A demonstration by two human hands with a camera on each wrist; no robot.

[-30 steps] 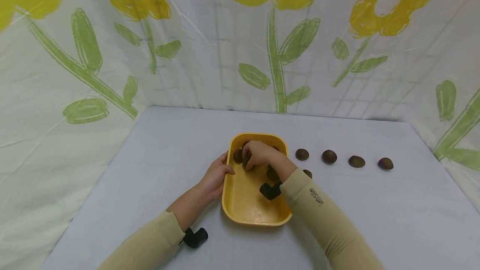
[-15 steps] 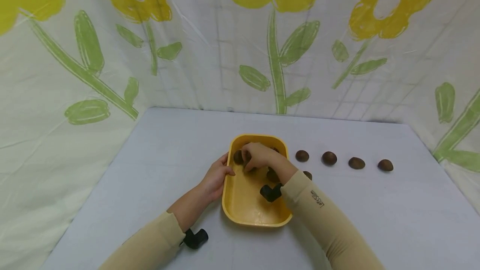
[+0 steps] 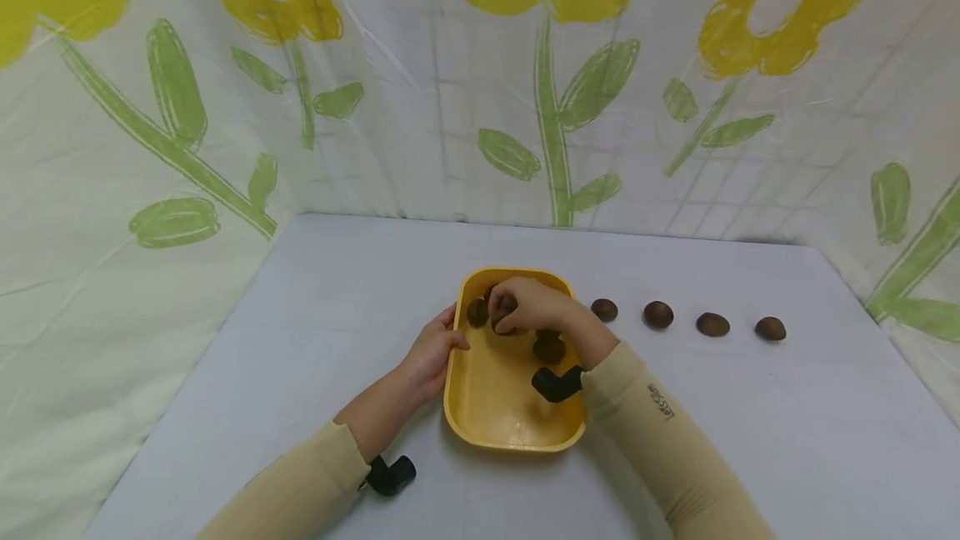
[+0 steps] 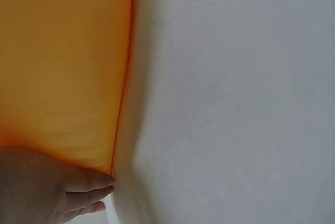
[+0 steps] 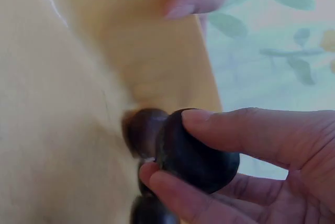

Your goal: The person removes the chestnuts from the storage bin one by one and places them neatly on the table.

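My left hand point(image 3: 430, 357) holds the left wall of a yellow plastic bin point(image 3: 491, 411), thumb over the rim and fingers outside. In the left wrist view, fingers point(image 4: 86, 182) lie along the bin's outer wall. Inside the bin's far part, my right hand point(image 3: 531, 305) pinches a glossy dark brown chestnut point(image 5: 201, 153) between thumb and fingers. The right wrist view shows the held chestnut in front of another chestnut point(image 5: 144, 130) by the wall. Several more lie in the far half, including a chestnut point(image 3: 477, 312) at the left and another chestnut point(image 3: 549, 349) below my right wrist.
To the right of the bin, a spaced row runs along the white table point(image 3: 750, 432): a chestnut point(image 3: 604, 310), a second chestnut point(image 3: 658, 315), a third chestnut point(image 3: 713, 324) and a last chestnut point(image 3: 770, 328). A flower-printed curtain point(image 3: 420, 107) hangs behind the table.
My right hand has risen slightly and shifted right within the bin, pinching the chestnut; more of the chestnut below the wrist shows. My left hand and the bin have stayed in place.
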